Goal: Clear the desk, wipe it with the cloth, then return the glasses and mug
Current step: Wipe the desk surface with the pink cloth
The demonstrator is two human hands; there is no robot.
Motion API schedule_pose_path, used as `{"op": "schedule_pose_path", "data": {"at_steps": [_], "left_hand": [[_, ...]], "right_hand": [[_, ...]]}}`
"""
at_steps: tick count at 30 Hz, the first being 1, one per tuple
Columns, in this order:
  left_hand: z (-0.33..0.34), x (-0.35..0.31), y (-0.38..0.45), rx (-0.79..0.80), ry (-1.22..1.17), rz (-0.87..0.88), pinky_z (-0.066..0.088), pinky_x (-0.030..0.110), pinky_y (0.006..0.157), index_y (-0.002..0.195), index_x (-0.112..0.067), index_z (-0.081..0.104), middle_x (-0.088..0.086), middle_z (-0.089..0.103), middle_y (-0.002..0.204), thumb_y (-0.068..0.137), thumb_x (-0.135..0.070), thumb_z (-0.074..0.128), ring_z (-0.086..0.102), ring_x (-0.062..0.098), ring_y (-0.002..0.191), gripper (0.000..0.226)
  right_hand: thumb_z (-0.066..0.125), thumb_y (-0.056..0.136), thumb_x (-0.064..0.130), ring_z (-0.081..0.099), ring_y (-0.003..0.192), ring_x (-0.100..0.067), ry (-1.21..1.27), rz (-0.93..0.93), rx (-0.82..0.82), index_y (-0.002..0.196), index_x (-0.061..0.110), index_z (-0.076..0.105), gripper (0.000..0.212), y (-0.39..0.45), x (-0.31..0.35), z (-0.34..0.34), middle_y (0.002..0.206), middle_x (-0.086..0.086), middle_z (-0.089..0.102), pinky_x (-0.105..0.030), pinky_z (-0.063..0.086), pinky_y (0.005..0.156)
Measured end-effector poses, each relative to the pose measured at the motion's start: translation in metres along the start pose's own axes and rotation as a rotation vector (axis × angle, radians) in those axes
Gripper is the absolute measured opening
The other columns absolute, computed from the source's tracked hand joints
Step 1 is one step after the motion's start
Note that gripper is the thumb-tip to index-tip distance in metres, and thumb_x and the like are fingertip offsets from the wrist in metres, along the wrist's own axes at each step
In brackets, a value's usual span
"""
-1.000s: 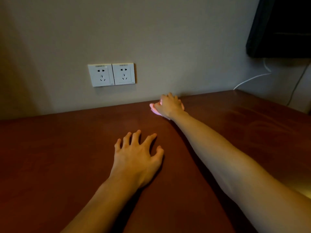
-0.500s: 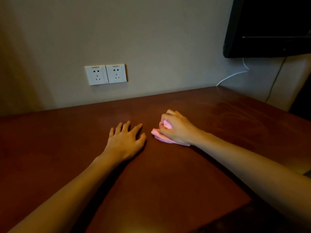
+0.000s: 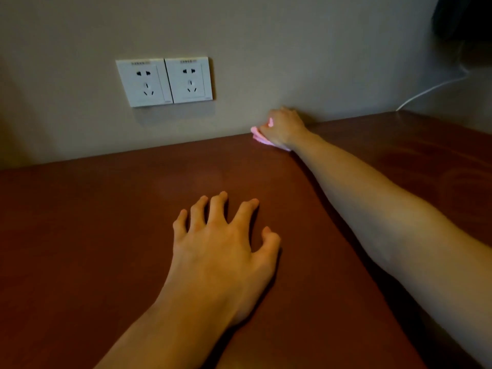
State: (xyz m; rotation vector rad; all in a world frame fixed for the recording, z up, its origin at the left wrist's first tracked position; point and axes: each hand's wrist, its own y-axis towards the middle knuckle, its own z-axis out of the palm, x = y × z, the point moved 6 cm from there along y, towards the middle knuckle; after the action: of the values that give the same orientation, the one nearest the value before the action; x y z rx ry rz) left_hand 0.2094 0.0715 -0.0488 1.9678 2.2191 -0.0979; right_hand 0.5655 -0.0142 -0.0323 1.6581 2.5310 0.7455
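**Two hands on the bench, wiping at the back edge**

Two hands of mine are down on the dark red bench (image 3: 106,235). Nearest me, my left hand (image 3: 221,251) rests near the middle of the top, its fingers (image 3: 217,209) spread apart and lightly arched, tips on the wood, holding nothing; I judge it is only bracing me while I lean forward.

Farther off, my right arm stretches out to the back edge, where the bench meets the wall. There my right hand (image 3: 283,127) is curled round the pink cloth (image 3: 259,137), which is bunched under the palm with a little showing on the left side. The cloth lies on the bench right at that back edge.

On the wall behind, to the left of that hand, sit two white sockets (image 3: 163,81); a white cable (image 3: 431,90) runs down towards the far right corner.

No glasses or mug are in view, so I take the clearing as done and the wiping as the step in hand. Next, I think, the cloth needs drawing across the unwiped parts with steady pressure before anything is brought back.
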Motion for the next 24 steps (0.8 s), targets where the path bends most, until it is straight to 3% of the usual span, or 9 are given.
{"op": "schedule_pose_path", "data": {"at_steps": [2, 4, 9, 11, 14, 17, 19, 21, 24], "left_hand": [[0.0, 0.001, 0.0, -0.002, -0.002, 0.006, 0.004, 0.049, 0.124, 0.153, -0.054, 0.012, -0.006, 0.008, 0.167, 0.093, -0.069, 0.016, 0.002, 0.022, 0.154, 0.062], [0.0, 0.001, -0.001, 0.0, -0.01, 0.007, 0.006, 0.049, 0.123, 0.153, -0.053, 0.016, -0.004, 0.01, 0.167, 0.095, -0.069, 0.019, 0.006, 0.024, 0.153, 0.061], [0.0, 0.001, -0.002, 0.011, -0.036, 0.011, 0.011, 0.052, 0.123, 0.153, -0.05, 0.023, 0.0, 0.018, 0.166, 0.095, -0.069, 0.022, 0.013, 0.027, 0.152, 0.062], [-0.002, 0.001, -0.005, 0.0, -0.039, 0.008, 0.012, 0.052, 0.123, 0.154, -0.048, 0.025, 0.002, 0.021, 0.165, 0.096, -0.067, 0.022, 0.015, 0.029, 0.152, 0.061], [0.0, -0.001, -0.007, 0.017, -0.022, 0.021, 0.011, 0.054, 0.123, 0.156, -0.044, 0.026, 0.007, 0.02, 0.166, 0.099, -0.063, 0.024, 0.014, 0.032, 0.152, 0.061], [-0.001, -0.001, -0.009, 0.002, -0.027, 0.018, 0.01, 0.056, 0.123, 0.156, -0.041, 0.028, 0.01, 0.021, 0.166, 0.099, -0.06, 0.028, 0.015, 0.035, 0.152, 0.06], [0.0, -0.002, -0.009, 0.002, -0.023, 0.016, 0.009, 0.057, 0.122, 0.157, -0.041, 0.028, 0.01, 0.021, 0.166, 0.099, -0.06, 0.028, 0.014, 0.035, 0.152, 0.061], [0.001, -0.001, -0.009, 0.018, -0.01, 0.016, 0.008, 0.058, 0.123, 0.158, -0.041, 0.025, 0.01, 0.019, 0.166, 0.099, -0.061, 0.027, 0.013, 0.035, 0.153, 0.062], [0.002, -0.001, -0.008, 0.025, -0.001, 0.016, 0.008, 0.057, 0.123, 0.158, -0.041, 0.022, 0.01, 0.017, 0.167, 0.099, -0.062, 0.026, 0.011, 0.035, 0.153, 0.063]], "right_hand": [[0.037, 0.078, 0.072, 0.059, 0.111, -0.042, -0.041, 0.011, 0.048, 0.097, 0.014, 0.065, 0.067, 0.004, 0.001, 0.003, 0.114, -0.02, 0.065, -0.046, 0.05, 0.097], [0.039, 0.081, 0.073, 0.054, 0.119, -0.043, -0.063, 0.018, 0.077, 0.116, 0.011, 0.062, 0.074, -0.009, 0.004, 0.0, 0.124, -0.02, 0.059, -0.051, 0.045, 0.102], [0.037, 0.07, 0.08, 0.056, 0.113, -0.042, 0.042, 0.023, 0.088, 0.09, 0.022, 0.052, 0.063, -0.092, 0.015, -0.036, 0.113, -0.017, 0.06, -0.049, 0.047, 0.098], [0.039, 0.075, 0.074, 0.052, 0.114, -0.039, 0.088, 0.007, 0.115, 0.095, 0.02, 0.056, 0.06, -0.138, 0.023, -0.058, 0.118, -0.014, 0.056, -0.049, 0.045, 0.098], [0.049, 0.092, 0.059, 0.05, 0.113, -0.03, 0.094, -0.06, 0.142, 0.102, 0.022, 0.06, 0.039, -0.207, 0.036, -0.087, 0.114, -0.004, 0.051, -0.043, 0.044, 0.089], [0.048, 0.087, 0.067, 0.048, 0.103, -0.017, 0.151, -0.176, 0.192, 0.094, 0.03, 0.059, 0.04, -0.276, 0.045, -0.115, 0.101, 0.009, 0.046, -0.037, 0.04, 0.076], [0.044, 0.087, 0.067, 0.049, 0.101, -0.011, 0.186, -0.272, 0.219, 0.096, 0.032, 0.06, 0.04, -0.312, 0.043, -0.13, 0.102, 0.012, 0.049, -0.037, 0.043, 0.076], [0.046, 0.093, 0.061, 0.05, 0.101, -0.007, 0.198, -0.326, 0.225, 0.099, 0.033, 0.061, 0.033, -0.325, 0.036, -0.135, 0.104, 0.014, 0.05, -0.037, 0.048, 0.079], [0.043, 0.092, 0.063, 0.053, 0.099, -0.012, 0.166, -0.284, 0.149, 0.095, 0.03, 0.062, 0.038, -0.293, 0.029, -0.127, 0.1, 0.012, 0.05, -0.041, 0.049, 0.079]]}}
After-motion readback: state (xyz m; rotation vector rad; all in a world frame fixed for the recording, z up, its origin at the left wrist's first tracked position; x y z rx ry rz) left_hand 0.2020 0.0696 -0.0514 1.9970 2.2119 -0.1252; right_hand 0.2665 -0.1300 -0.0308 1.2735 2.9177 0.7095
